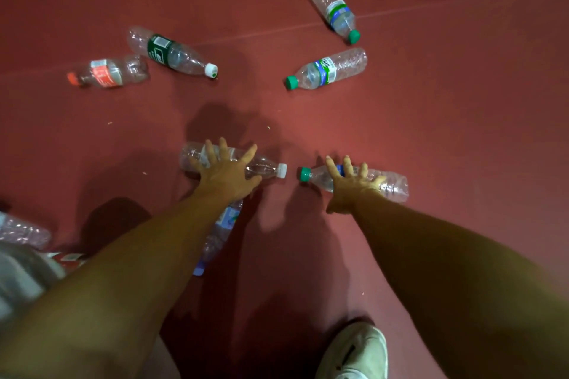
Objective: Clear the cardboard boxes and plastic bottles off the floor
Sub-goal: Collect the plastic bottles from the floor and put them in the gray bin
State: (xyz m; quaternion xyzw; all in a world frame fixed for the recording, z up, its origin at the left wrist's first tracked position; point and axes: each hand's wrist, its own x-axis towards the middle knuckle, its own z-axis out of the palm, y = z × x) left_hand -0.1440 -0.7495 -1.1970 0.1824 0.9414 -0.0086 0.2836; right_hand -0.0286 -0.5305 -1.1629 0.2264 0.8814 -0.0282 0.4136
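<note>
Left grip [226, 172] splayed on white-capped bottle [266, 167] | right grip [351, 183] splayed on green-capped bottle [395, 186] | floor [277, 120] open ahead

The dull red floor [431, 132] carries plastic bottles, all on their sides. At the far left a red-labelled bottle [107, 72] lies just beside a dark-green-labelled bottle [172, 54]. At the far right lie an upper green-capped bottle [334, 8] and a lower green-capped bottle [328, 71]. Nearer, a white-capped bottle [264, 168] and a near green-capped bottle [391, 184] lie cap to cap, not touching
</note>
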